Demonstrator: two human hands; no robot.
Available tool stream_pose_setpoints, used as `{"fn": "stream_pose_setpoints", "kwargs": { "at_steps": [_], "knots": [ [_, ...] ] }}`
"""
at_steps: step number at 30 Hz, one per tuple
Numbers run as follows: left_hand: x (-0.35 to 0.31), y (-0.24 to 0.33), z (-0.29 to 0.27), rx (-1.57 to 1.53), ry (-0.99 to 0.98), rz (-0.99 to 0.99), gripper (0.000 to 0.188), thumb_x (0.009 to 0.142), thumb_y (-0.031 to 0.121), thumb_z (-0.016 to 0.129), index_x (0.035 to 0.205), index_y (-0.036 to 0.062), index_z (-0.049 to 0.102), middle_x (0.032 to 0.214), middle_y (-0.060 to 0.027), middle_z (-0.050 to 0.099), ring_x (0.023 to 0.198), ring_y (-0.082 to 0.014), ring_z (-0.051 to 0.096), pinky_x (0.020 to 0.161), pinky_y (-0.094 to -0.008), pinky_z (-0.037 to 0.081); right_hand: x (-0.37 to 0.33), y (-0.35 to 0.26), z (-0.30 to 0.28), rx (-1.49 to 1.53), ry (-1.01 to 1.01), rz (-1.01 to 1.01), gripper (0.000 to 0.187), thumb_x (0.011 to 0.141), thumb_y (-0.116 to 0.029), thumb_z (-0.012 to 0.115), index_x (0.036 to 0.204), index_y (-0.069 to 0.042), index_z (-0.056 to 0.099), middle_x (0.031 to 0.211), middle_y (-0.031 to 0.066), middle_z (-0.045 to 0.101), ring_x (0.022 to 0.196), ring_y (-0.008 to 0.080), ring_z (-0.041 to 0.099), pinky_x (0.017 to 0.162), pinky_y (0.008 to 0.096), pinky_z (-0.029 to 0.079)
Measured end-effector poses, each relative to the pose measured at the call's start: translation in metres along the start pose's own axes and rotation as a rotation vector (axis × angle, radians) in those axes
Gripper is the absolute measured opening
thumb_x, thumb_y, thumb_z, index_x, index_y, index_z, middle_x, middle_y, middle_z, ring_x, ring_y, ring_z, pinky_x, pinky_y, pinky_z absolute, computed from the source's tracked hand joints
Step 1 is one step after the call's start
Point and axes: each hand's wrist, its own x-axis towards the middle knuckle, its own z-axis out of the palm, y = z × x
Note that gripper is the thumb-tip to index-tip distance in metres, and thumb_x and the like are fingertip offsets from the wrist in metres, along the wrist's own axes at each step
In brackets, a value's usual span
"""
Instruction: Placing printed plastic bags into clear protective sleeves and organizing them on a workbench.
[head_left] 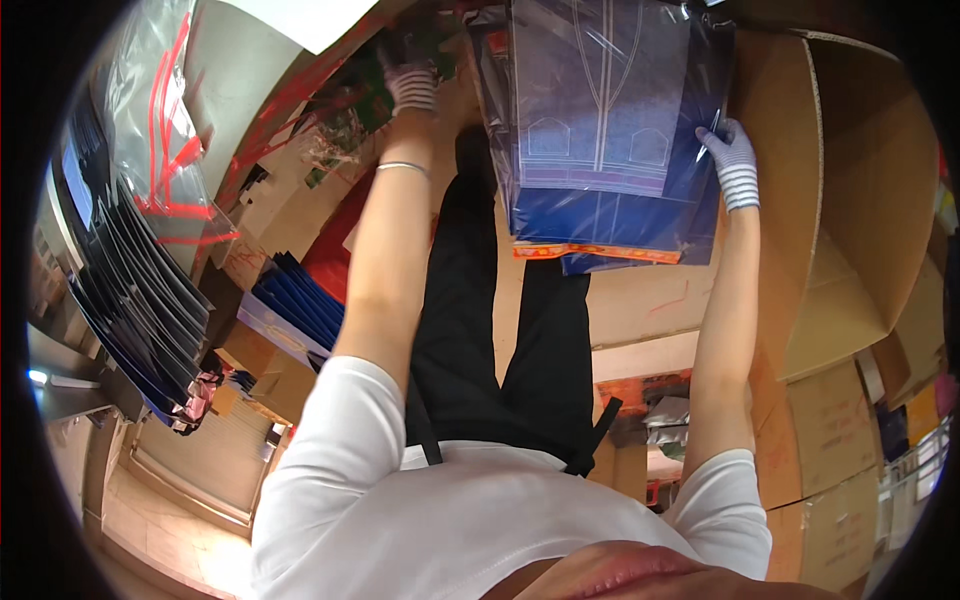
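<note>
A stack of flat blue packets (600, 130) in clear plastic lies in front of me, the top one printed with denim-like pockets and stitching. My right hand (732, 165), in a striped knit glove, is closed on the right edge of the stack, its thumb on top of the plastic. An orange-edged packet (600, 252) shows beneath at the near side. Farther left, my gloved left hand (408, 82) reaches toward dark green, shiny wrapped stuff (375, 95). Its fingers are dark and indistinct there, so what they touch cannot be made out.
An open cardboard box (870, 200) stands at the right, above more stacked cartons (830, 430). At the left hang or stand several dark folded bags (140, 270), with blue ones (300, 300) nearer. Clear plastic with red tape (165, 130) is at the far left.
</note>
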Motion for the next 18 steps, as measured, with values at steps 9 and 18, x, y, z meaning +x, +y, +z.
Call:
{"fn": "stream_pose_setpoints", "kwargs": {
  "at_steps": [9,18],
  "knots": [
    [0.001,0.066,-0.024,0.012,0.121,0.47,0.048,0.079,0.029,0.051,0.124,0.0135,0.042,0.12,-0.0198,0.048,0.098,-0.0352,0.053,0.076,-0.0418,0.046,-0.034,-0.026,0.022,0.174,0.136,0.109,0.042,0.072,-0.024,0.07,0.099,0.006,0.055,0.092,0.0131,0.061,0.082,0.0163,0.055,0.077,0.0257,0.043],
    [-0.046,-0.048,0.033,0.265,-0.436,-0.099,0.049,0.082,0.041,0.043,0.123,0.0144,0.045,0.127,-0.0139,0.044,0.112,-0.0288,0.046,0.089,-0.0369,0.038,-0.032,-0.027,0.021,0.276,0.135,0.166,0.037,0.074,-0.023,0.068,0.097,0.004,0.056,0.089,0.0115,0.061,0.079,0.0152,0.055,0.075,0.0251,0.043]
  ]
}}
